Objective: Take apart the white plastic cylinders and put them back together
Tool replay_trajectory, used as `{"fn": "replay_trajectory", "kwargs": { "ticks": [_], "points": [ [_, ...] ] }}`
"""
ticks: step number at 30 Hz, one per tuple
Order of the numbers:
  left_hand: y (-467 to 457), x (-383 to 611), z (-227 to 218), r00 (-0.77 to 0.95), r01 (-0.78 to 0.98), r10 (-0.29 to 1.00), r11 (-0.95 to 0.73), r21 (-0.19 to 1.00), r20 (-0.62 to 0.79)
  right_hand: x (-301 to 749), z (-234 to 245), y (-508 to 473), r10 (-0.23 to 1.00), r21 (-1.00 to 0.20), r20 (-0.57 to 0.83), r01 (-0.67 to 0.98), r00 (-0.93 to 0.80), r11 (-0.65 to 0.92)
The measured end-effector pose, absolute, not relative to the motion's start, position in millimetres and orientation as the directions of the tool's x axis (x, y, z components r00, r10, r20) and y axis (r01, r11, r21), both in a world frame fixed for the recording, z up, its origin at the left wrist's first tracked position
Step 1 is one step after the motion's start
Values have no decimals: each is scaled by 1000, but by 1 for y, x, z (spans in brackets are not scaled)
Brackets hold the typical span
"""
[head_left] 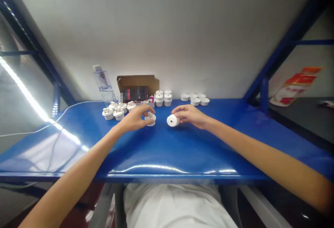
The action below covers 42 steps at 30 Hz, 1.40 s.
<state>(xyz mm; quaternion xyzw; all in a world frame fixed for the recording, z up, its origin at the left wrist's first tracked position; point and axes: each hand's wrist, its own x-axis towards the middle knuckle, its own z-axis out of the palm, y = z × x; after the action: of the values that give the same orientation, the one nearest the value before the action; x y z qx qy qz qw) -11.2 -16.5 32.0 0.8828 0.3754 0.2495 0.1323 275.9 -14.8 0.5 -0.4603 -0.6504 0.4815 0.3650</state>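
My left hand (137, 117) pinches a small white round plastic piece with fittings on top (151, 120), at or just above the blue tabletop. In my right hand (192, 115) is a white round plastic cap with a hole in its centre (172, 120), tilted so that the hole faces me. A gap separates the two pieces. Left of my left hand stand several white round pieces with raised fittings (118, 114). Beyond my hands, white round caps are stacked (167, 99). Several shallow white cups (195, 101) sit behind my right hand.
An open cardboard box (137, 81) with a dark-screened device stands by the wall, beside a clear bottle (103, 83). A white cable (73, 105) crosses the left of the blue table (161, 151). Blue frame posts rise both sides; a red-and-white bottle (296, 86) stands beyond the right one.
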Motion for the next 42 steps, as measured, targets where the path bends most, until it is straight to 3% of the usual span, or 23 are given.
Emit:
{"fn": "replay_trajectory", "kwargs": {
  "ticks": [2, 6, 10, 13, 15, 19, 24, 28, 35, 37, 40, 42],
  "points": [
    [-21, -3, 28, 610, 491, 712, -684, 539, 348, 277, -5, -14, 951, -947, 45, 291, -305, 138],
    [-19, 3, 16, 545, 466, 759, -628, 623, 356, 281, -11, -13, 930, -799, 285, 479, -231, 364],
    [-12, -1, 7, 545, 517, 802, -549, 656, 242, 272, -4, -29, 800, -716, 342, 415, -493, 562],
    [-13, 0, 6, 566, 498, 781, -580, 645, 266, 262, 1, -42, 719, -600, 371, 439, -588, 669],
    [-17, 4, 6, 560, 468, 770, -599, 649, 307, 257, 3, -47, 731, -574, 471, 458, -493, 679],
    [-28, 13, 9, 546, 393, 775, -572, 720, 318, 252, 6, -53, 752, -667, 622, 354, -221, 656],
    [-36, 17, 17, 524, 185, 804, -429, 884, 280, 246, 0, -59, 768, -758, 522, 211, -372, 617],
    [-36, 15, 23, 528, 117, 825, -308, 944, 203, 245, -7, -60, 780, -797, 508, 144, -365, 586],
    [-38, 16, 27, 584, 124, 803, -234, 964, 120, 248, -3, -65, 675, -653, 639, 204, -368, 730],
    [-39, 16, 25, 576, 100, 803, -259, 961, 157, 247, -4, -65, 729, -711, 601, 197, -329, 675],
    [-40, 16, 23, 525, 63, 809, -347, 936, 264, 244, -7, -64, 882, -888, 397, 135, -253, 439],
    [-41, 17, 22, 502, 67, 816, -367, 928, 286, 242, -6, -65, 917, -932, 313, 105, -247, 347]
  ]
}}
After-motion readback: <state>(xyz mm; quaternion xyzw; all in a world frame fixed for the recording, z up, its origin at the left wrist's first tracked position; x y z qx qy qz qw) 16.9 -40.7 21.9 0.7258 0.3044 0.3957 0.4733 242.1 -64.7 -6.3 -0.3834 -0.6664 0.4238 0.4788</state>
